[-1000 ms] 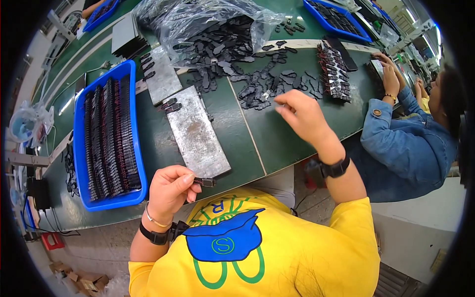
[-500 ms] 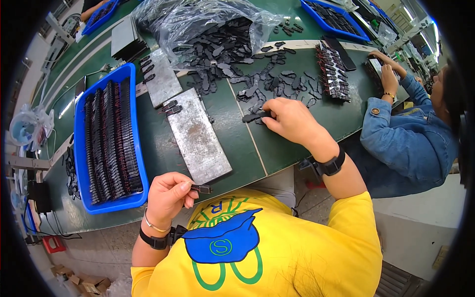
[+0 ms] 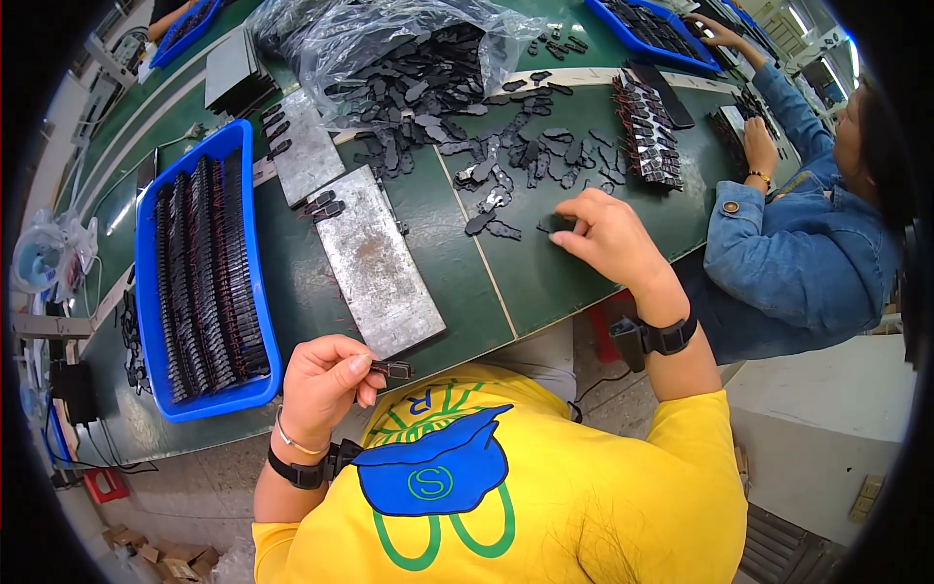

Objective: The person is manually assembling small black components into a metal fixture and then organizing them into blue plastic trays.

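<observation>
My left hand is closed at the table's near edge, pinching a small black rectangular part between thumb and fingers. Off to the right, above the green tabletop, my right hand has its thumb and forefinger around a dark flat piece; its far end is hidden by the fingers. A few more black flat pieces lie to its left, at the edge of a loose spread. Between my hands a worn metal plate rests on the table, with small black parts at its far-left corner.
A blue tray with rows of black parts and red wires stands at left. A clear plastic bag spills black pieces at the back. A second metal plate lies behind the first. A co-worker in a denim jacket sits at right, beside a wired stack.
My right hand has moved right, away from the loose pieces, uncovering several on the table. My left hand stays nearly still. The co-worker's far arm now reaches toward the back blue tray.
</observation>
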The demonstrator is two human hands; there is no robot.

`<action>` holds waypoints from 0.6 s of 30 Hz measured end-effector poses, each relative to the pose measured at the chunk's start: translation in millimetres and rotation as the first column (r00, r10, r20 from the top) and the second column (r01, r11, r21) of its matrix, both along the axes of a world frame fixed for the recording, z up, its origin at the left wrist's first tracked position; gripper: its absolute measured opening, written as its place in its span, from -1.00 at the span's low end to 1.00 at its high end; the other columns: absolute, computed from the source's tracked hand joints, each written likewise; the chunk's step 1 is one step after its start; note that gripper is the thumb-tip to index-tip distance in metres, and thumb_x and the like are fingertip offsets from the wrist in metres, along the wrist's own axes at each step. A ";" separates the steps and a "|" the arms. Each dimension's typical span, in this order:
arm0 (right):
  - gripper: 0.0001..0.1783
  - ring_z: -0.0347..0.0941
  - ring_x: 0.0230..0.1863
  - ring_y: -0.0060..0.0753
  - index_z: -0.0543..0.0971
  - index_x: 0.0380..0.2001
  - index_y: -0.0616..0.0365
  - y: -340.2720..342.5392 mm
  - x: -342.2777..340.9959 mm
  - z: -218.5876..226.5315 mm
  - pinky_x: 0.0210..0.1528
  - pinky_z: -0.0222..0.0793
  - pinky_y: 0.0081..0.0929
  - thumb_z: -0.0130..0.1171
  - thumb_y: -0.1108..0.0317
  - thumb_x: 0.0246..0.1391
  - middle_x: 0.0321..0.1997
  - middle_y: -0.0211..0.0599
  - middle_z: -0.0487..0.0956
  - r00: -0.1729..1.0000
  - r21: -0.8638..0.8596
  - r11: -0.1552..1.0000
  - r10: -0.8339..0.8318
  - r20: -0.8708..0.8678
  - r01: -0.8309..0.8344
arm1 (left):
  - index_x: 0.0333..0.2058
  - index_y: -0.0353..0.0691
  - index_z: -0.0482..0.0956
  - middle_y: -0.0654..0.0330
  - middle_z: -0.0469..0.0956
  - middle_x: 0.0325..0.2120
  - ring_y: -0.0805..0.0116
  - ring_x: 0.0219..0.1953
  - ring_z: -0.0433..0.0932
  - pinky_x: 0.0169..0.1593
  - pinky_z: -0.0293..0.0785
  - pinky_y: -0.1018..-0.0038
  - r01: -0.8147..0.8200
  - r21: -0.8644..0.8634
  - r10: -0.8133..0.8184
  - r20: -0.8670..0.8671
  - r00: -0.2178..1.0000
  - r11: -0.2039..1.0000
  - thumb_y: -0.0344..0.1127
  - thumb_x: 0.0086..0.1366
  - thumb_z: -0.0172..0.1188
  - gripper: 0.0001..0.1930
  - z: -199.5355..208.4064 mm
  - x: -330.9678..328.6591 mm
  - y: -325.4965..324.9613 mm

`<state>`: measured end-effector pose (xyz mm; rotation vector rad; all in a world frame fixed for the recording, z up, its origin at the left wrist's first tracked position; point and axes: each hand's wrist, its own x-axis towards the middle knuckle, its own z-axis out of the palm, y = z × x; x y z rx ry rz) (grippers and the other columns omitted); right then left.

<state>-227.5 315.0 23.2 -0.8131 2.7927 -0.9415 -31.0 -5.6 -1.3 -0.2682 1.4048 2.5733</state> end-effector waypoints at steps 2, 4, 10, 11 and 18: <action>-0.81 0.50 -0.34 -0.04 0.59 -0.38 0.25 0.0 -0.5 0.5 -0.27 0.43 -0.28 0.26 0.42 -0.13 -0.39 -0.10 0.53 0.996 0.081 0.993 0.083 -0.022 -0.081 | -0.34 -0.39 0.57 0.05 0.62 -0.53 0.45 -0.61 0.55 -0.52 0.50 0.60 0.000 -0.004 0.000 -0.005 1.000 1.000 -0.44 0.27 0.17 -0.89 -0.2 0.4 0.1; -0.80 0.50 -0.34 -0.04 0.59 -0.39 0.25 -1.3 -2.2 -0.5 -0.27 0.43 -0.27 0.26 0.42 -0.16 -0.38 -0.10 0.53 0.992 0.121 0.985 0.124 -0.029 -0.120 | -0.34 -0.39 0.57 0.05 0.62 -0.53 0.45 -0.61 0.55 -0.52 0.50 0.60 0.001 -0.007 -0.001 -0.004 1.000 1.000 -0.44 0.27 0.17 -0.89 -1.0 1.8 0.0; -0.75 0.48 -0.42 -0.18 0.55 -0.37 0.25 -11.5 -4.3 -14.7 -0.32 0.42 -0.37 0.28 0.45 -0.23 -0.40 -0.14 0.50 0.976 0.211 0.971 0.146 -0.162 -0.110 | -0.33 -0.39 0.57 0.07 0.61 -0.51 0.47 -0.60 0.54 -0.52 0.48 0.62 -0.017 -0.049 0.019 0.029 0.999 0.999 -0.42 0.28 0.15 -0.88 4.1 7.9 -0.7; -0.74 0.48 -0.45 -0.26 0.53 -0.36 0.26 -13.5 -1.3 -18.6 -0.35 0.42 -0.44 0.28 0.46 -0.22 -0.41 -0.16 0.49 0.965 0.183 0.979 0.132 -0.226 -0.091 | -0.32 -0.39 0.57 0.08 0.61 -0.51 0.48 -0.60 0.54 -0.52 0.47 0.63 -0.027 -0.069 0.031 0.058 0.998 0.997 -0.42 0.28 0.15 -0.87 7.1 10.0 -0.3; -0.76 0.42 -0.38 -0.58 0.54 -0.28 0.27 -11.4 37.6 -26.1 -0.34 0.35 -0.67 0.25 0.58 -0.11 -0.34 -0.37 0.52 0.971 -0.359 0.914 -0.118 0.209 0.189 | -0.32 -0.36 0.58 0.16 0.61 -0.51 0.56 -0.58 0.51 -0.50 0.44 0.68 -0.013 -0.147 0.038 0.165 0.986 0.989 -0.35 0.29 0.17 -0.84 11.1 -1.4 3.4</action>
